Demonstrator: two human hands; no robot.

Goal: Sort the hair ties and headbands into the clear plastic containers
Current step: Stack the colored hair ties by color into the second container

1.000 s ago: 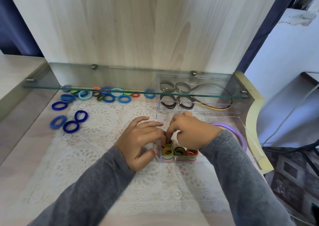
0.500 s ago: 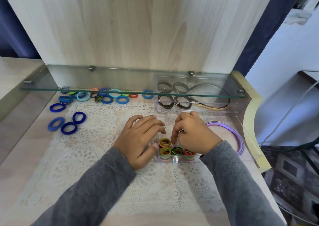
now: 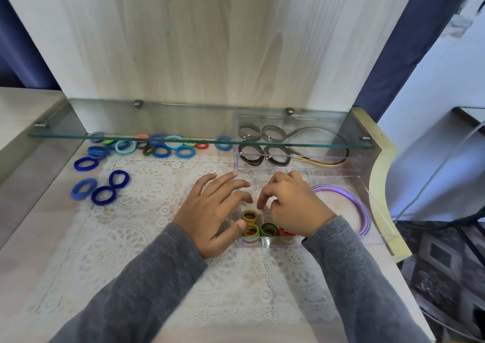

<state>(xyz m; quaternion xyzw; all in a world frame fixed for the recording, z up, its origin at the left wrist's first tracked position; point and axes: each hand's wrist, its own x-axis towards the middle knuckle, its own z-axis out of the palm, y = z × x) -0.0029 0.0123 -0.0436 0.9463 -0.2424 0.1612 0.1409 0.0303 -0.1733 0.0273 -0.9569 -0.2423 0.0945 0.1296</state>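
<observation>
A small clear container (image 3: pixel 262 242) sits on the lace mat and holds several multicoloured hair ties, among them an orange-green one (image 3: pixel 249 216) and a green-black one (image 3: pixel 268 230). My left hand (image 3: pixel 215 211) rests flat against the container's left side, fingers spread, thumb at its edge. My right hand (image 3: pixel 294 206) hovers over the container with loosely bent fingers and holds nothing I can see. Blue hair ties (image 3: pixel 102 194) lie loose at the left. More coloured ties (image 3: pixel 162 148) line up under the glass shelf.
A long clear container (image 3: pixel 301 165) at the back holds brown hair ties and thin headbands. Another clear container (image 3: pixel 380 211) at the right holds a purple headband (image 3: pixel 359 206). A glass shelf (image 3: pixel 183 139) overhangs the back of the table. The table's edge is at the right.
My hands have drawn slightly apart. The right hand's fingers have come off the orange-green tie, which now lies in the small container.
</observation>
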